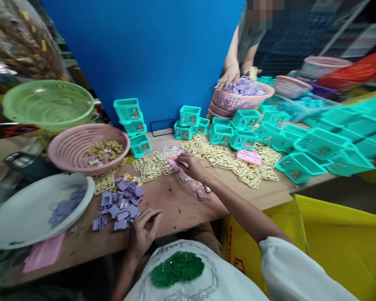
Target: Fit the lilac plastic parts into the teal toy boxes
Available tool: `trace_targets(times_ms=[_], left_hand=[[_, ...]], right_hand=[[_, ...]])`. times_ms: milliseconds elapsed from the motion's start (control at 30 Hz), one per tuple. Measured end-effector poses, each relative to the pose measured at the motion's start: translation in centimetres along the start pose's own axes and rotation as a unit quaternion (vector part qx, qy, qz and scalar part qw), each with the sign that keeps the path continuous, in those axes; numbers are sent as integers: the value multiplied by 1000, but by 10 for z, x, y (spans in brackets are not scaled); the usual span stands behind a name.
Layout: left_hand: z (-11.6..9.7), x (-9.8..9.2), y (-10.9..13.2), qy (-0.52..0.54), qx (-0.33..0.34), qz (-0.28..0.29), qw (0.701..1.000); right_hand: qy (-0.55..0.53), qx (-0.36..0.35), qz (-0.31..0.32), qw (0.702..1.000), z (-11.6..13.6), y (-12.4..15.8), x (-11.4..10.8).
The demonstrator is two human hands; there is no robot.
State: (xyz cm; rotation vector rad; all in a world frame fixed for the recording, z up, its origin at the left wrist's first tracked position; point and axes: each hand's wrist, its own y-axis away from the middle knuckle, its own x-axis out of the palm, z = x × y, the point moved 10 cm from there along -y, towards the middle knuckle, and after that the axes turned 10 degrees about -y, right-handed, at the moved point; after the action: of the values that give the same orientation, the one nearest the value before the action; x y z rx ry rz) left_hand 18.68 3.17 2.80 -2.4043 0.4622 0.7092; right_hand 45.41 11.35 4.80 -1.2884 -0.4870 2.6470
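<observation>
My right hand [191,166] reaches over the middle of the table, its fingertips closed on a small pink packet [174,163]. Beside it lie several small clear packets [202,192] and flat cream plastic frames [150,166]. At the table's front edge rests my left hand [146,228], fingers loosely bent and apart, with nothing visible in them. Just beyond it is a heap of small purple plastic pieces [123,205], with some coloured bits [133,179] behind.
Teal plastic bins [140,145] stand stacked along the back and right. A pink basket [58,146], green basket [19,102] and white basin [19,209] are at left. Another person's hands [231,75] work at a basket of purple pieces [246,88]. A yellow box [341,234] stands at right.
</observation>
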Motion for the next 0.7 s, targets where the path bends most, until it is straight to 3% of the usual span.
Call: trace_targets(times_ms=[100,167,267,400,467,533,600,700], left_hand=[[0,-2,2,1,-10,-8,1000],[1,-4,5,1,-12,-16,1000],[0,-3,7,8,-11,-20,1000],[-6,-5,8,50,-13,-5,999],[-5,-4,15,117,-51,29,991],[1,1,34,223,-126,82,963],[9,5,64,322,-212,117,915],[38,-4,122,343,-343,76,871]], right_hand=[[-17,-27,88,996,45,-44,71],[-15,-15,114,993,57,-62,95],[-30,5,123,992,59,-72,101],[-118,15,107,987,61,-69,86],[-189,23,80,978,57,-66,68],[-263,39,25,964,43,-65,32],[-328,61,-63,941,15,-65,-25],[-384,98,-241,886,-46,-62,-137]])
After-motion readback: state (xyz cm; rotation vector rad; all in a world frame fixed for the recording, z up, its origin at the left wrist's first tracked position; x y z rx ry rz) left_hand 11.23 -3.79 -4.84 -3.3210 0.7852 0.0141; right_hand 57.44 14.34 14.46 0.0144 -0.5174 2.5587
